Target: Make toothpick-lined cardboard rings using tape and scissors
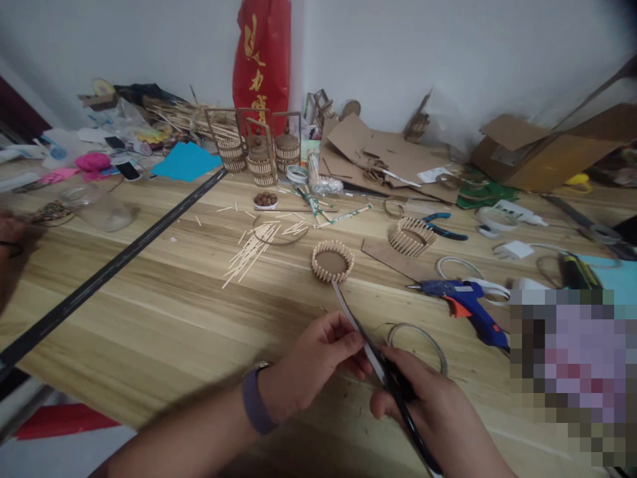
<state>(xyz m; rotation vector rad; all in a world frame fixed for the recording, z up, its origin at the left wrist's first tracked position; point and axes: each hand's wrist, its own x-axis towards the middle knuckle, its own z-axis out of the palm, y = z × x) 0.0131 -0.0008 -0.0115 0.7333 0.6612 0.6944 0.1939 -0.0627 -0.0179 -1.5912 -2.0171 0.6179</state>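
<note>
My left hand pinches a thin pale strip that points up and away from me. Beside it, my right hand is wrapped round a long black-handled tool, which runs along the strip; its working end is unclear. Just beyond the strip's far end stands a small round basket of upright sticks with a brown base. A second stick basket lies farther right. Near my right hand is a coiled ring. Loose short sticks are scattered left of the first basket.
A blue glue gun and blue-handled pliers lie at the right. Finished handled baskets, a bowl of brown balls and cardboard are at the back. A dark strip crosses the left; another person's hand is at the edge.
</note>
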